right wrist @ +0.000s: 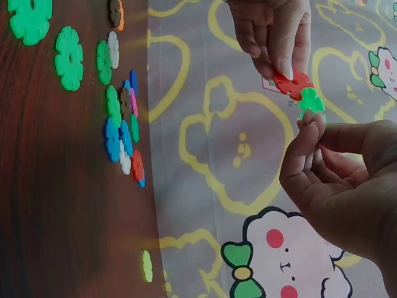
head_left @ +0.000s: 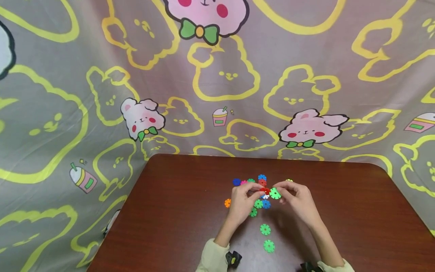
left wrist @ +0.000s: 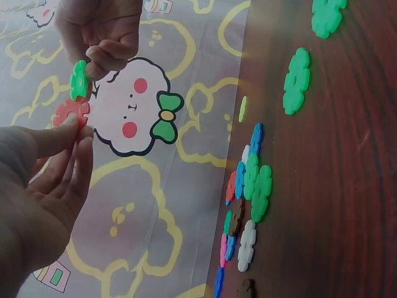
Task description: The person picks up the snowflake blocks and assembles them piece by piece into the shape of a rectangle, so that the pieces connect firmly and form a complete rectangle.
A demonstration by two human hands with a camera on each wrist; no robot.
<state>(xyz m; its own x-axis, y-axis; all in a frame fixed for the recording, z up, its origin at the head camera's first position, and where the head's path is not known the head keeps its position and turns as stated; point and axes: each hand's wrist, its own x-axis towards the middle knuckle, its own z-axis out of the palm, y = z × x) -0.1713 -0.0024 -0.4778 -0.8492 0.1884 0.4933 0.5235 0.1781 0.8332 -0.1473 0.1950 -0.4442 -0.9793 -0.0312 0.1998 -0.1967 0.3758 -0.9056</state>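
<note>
My left hand (head_left: pixel 241 204) pinches a red notched plastic disc (right wrist: pixel 293 85), a snowflake-type building piece, between thumb and fingers. A green notched disc (head_left: pixel 275 193) is pinched in my right hand (head_left: pixel 301 200). Both discs are held up above the table, and their edges meet and overlap in the wrist views, with the green disc (left wrist: pixel 79 79) turned at an angle to the red one. Fingertips cover part of each disc's rim.
Below the hands, loose notched discs in several colours lie on the brown table (head_left: pixel 163 226), such as a blue disc (head_left: pixel 266 204) and an orange disc (head_left: pixel 227 203). Two green discs, one of them the nearest disc (head_left: pixel 269 246), lie closer to me. A patterned curtain (head_left: pixel 190 139) hangs behind.
</note>
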